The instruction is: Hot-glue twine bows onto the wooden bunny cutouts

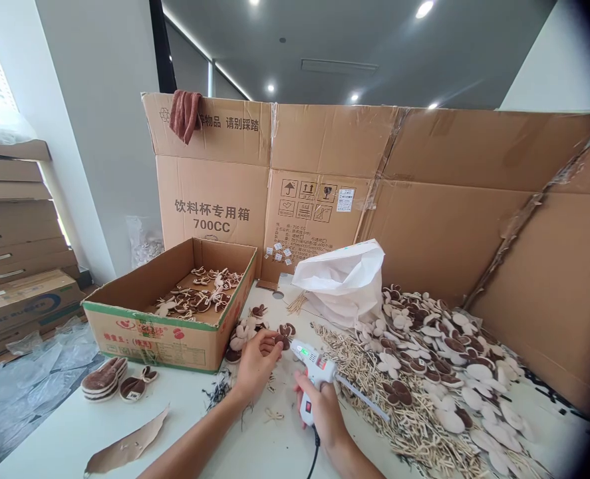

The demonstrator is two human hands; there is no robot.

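My left hand (pixel 259 362) is closed with its fingertips on a small brown fabric piece (pixel 285 334) near the middle of the white table. My right hand (pixel 319 406) is wrapped round a white glue gun (pixel 315 376), whose nozzle points toward the fabric piece. A glue stick (pixel 364 397) sticks out of the gun's rear, and a black cord hangs from its handle. Below my left hand a small beige bow (pixel 274 416) lies on the table. Brown and cream pieces (pixel 239 336) are heaped just behind my left hand.
An open cardboard box (pixel 157 352) with finished-looking pieces stands at left. Stacked brown pads (pixel 104 379) and a torn brown sheet (pixel 128 446) lie before it. Many beige bows (pixel 404 419), cream and brown pieces (pixel 444 352) and a white bag (pixel 342 283) are at right. Cardboard panels (pixel 319 146) stand behind.
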